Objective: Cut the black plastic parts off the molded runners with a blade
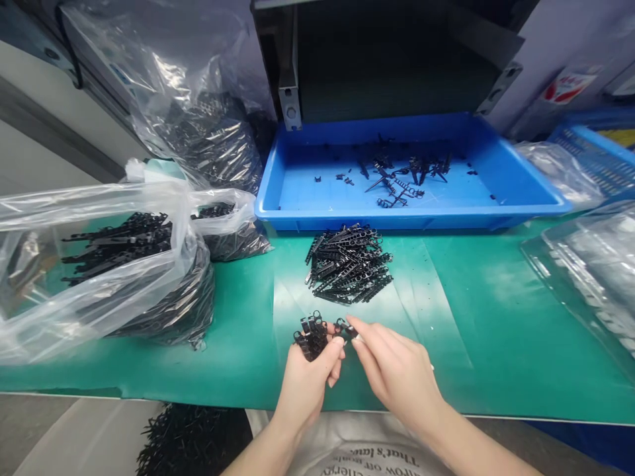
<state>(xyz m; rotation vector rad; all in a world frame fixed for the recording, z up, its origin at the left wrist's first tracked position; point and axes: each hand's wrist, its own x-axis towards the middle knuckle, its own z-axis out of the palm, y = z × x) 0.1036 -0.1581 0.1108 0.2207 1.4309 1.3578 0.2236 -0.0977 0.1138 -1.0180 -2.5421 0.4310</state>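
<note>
My left hand (pixel 315 367) is closed around a bunch of small black plastic parts (pixel 311 337) with ring-shaped ends, which stick up above the fingers. Close beside it, my right hand (pixel 391 360) pinches one black plastic part (pixel 350 328) between thumb and fingertips. The two hands nearly meet over the green table near its front edge. Just beyond them lies a pile of black plastic strips (pixel 350 264) with rings along them, on a clear sheet. How the pinched part is shaped at its far end is partly hidden by the fingers.
Behind the pile stands a blue tray (pixel 417 220) with scattered black pieces. At left are an open plastic bag (pixel 149 277) of black parts, a smaller bag (pixel 238 231) and a tall bag (pixel 213 145). Clear plastic packaging (pixel 595 264) lies at right on the green table (pixel 491 317).
</note>
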